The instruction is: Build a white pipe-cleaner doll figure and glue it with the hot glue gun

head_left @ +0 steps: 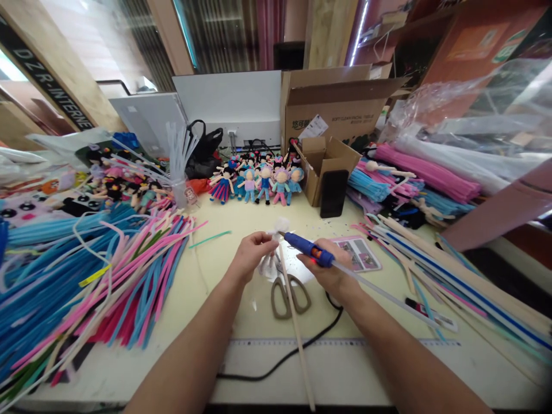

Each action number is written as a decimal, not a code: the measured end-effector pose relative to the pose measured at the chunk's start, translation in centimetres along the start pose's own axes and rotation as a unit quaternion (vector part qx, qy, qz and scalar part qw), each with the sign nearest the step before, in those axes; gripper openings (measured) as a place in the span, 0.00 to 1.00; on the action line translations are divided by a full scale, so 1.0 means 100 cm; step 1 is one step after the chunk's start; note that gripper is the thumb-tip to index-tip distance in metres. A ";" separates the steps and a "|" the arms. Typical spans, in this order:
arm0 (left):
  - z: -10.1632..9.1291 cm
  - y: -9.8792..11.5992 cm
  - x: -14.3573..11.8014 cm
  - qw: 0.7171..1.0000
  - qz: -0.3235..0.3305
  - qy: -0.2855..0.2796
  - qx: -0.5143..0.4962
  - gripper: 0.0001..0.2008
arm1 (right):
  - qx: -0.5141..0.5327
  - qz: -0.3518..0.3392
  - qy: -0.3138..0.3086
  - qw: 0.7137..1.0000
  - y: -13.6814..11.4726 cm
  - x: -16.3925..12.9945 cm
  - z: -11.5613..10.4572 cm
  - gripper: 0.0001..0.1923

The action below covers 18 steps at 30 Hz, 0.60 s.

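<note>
My left hand (pixel 255 251) pinches a small white fluffy piece (pixel 282 225), perhaps a doll made of pipe cleaner; its lower part is partly hidden by my fingers. My right hand (pixel 330 270) is wrapped round a blue glue gun (pixel 308 248). The gun's nozzle points left and touches or nearly touches the white piece. A long translucent glue stick (pixel 379 296) sticks out of its back, over my right forearm. Below my hands lie scissors with grey-brown handles (pixel 281 299), crossed by a long cream pipe cleaner (pixel 296 328).
Bundles of coloured pipe cleaners lie left (pixel 142 253) and right (pixel 457 276). Small finished dolls (pixel 265 183) stand at the back beside cardboard boxes (pixel 340 109) and a black phone (pixel 334 194). A black cord (pixel 276 368) runs across a ruler edge near the front.
</note>
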State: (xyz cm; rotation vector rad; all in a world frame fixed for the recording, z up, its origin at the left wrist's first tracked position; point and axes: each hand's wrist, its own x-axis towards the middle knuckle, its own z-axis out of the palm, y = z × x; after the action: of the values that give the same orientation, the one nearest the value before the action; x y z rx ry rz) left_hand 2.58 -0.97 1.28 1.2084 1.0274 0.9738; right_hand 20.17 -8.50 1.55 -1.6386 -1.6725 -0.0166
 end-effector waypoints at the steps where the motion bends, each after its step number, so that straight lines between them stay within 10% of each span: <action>1: -0.001 -0.001 0.001 1.000 0.003 -0.007 -0.004 0.11 | 0.000 0.000 -0.003 1.000 0.000 0.000 0.000 0.13; 18: -0.002 -0.002 0.002 0.994 -0.057 -0.025 -0.089 0.13 | 0.055 0.045 -0.011 0.997 -0.002 0.002 0.000 0.16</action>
State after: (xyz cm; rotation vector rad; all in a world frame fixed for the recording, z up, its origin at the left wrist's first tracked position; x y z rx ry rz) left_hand 2.42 -0.77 1.05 1.0125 0.9391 0.9212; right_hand 20.05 -8.36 1.77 -1.6355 -1.5863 0.1363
